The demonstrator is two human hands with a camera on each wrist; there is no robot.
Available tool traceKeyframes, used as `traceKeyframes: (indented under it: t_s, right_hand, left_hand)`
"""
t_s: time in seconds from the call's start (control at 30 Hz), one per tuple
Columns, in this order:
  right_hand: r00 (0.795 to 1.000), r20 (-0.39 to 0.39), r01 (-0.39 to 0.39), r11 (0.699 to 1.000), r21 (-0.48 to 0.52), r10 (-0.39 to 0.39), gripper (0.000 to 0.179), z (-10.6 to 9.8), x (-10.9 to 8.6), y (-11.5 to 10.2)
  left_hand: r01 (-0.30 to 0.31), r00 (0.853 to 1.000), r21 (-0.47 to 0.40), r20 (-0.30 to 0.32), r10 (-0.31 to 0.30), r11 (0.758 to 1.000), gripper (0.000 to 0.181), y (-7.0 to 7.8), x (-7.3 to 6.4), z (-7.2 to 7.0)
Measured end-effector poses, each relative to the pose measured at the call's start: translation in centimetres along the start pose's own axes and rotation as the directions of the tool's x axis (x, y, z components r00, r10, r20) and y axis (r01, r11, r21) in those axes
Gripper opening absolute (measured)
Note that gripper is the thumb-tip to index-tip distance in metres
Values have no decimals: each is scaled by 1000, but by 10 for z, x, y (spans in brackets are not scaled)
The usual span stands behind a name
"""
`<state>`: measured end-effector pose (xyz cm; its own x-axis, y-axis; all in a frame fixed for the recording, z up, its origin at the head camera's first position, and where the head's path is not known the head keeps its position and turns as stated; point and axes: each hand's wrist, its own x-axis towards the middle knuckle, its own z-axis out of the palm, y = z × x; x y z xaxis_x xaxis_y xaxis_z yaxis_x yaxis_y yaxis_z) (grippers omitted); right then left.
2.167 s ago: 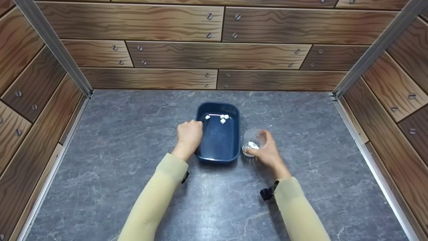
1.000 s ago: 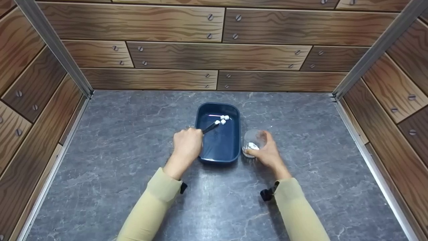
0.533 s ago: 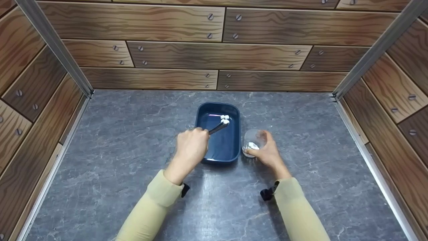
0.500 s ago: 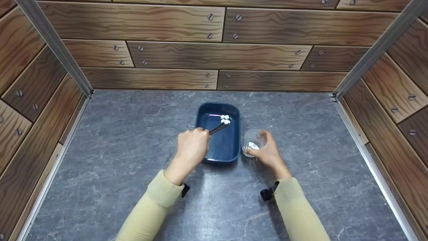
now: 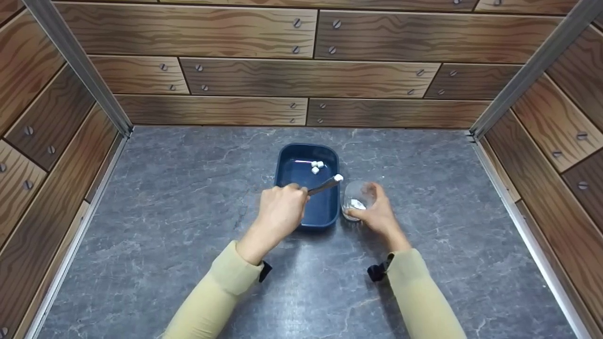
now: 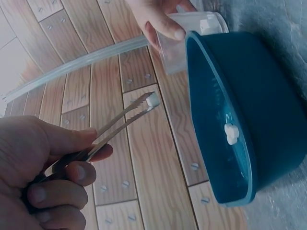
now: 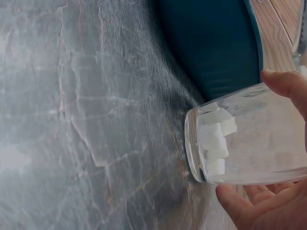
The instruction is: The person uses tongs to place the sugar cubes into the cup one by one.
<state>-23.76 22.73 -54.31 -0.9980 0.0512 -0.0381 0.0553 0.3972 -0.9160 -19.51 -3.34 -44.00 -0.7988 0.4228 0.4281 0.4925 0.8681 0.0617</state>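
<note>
My left hand (image 5: 282,209) grips slim metal tongs (image 5: 324,185), its fingers curled round the handle in the left wrist view. A small white cube (image 6: 153,99) is pinched between the serrated tips of the tongs, raised over the right rim of a dark blue rectangular tub (image 5: 324,207). Three more white cubes (image 5: 315,170) lie at the tub's far end. Right of the tub, my right hand (image 5: 381,216) holds a clear glass (image 7: 268,139) round its side, thumb on one side and fingers on the other. Several white cubes (image 7: 216,139) sit at the glass's bottom.
The tub and glass stand close together on a grey marbled tabletop (image 5: 188,202). Wood-patterned panels (image 5: 245,77) enclose the back and both sides, with metal corner strips (image 5: 532,61) between them.
The tongs picked up a cube from the tub's left side, passed the other cubes, and moved right and toward me to the tub's right rim. The right hand and glass stayed still.
</note>
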Motion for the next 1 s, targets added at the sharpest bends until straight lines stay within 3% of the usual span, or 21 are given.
traceKeyframes:
  t_s: [0.23,0.6,1.0]
  right_hand:
    - [1000,-1,13,1000,13,-13,87,0,1,1]
    - [1000,-2,3,999,-34,-3,91,0,1,2]
    - [1000,14,-14,1000,-21,14,95,-2,1,1]
  left_hand:
    - [-90,995,-3,-37,90,996,18,11,0,4]
    - [-131,990,17,-46,132,991,21,25,5,11]
    - [-23,997,-37,-72,20,999,26,15,1,17]
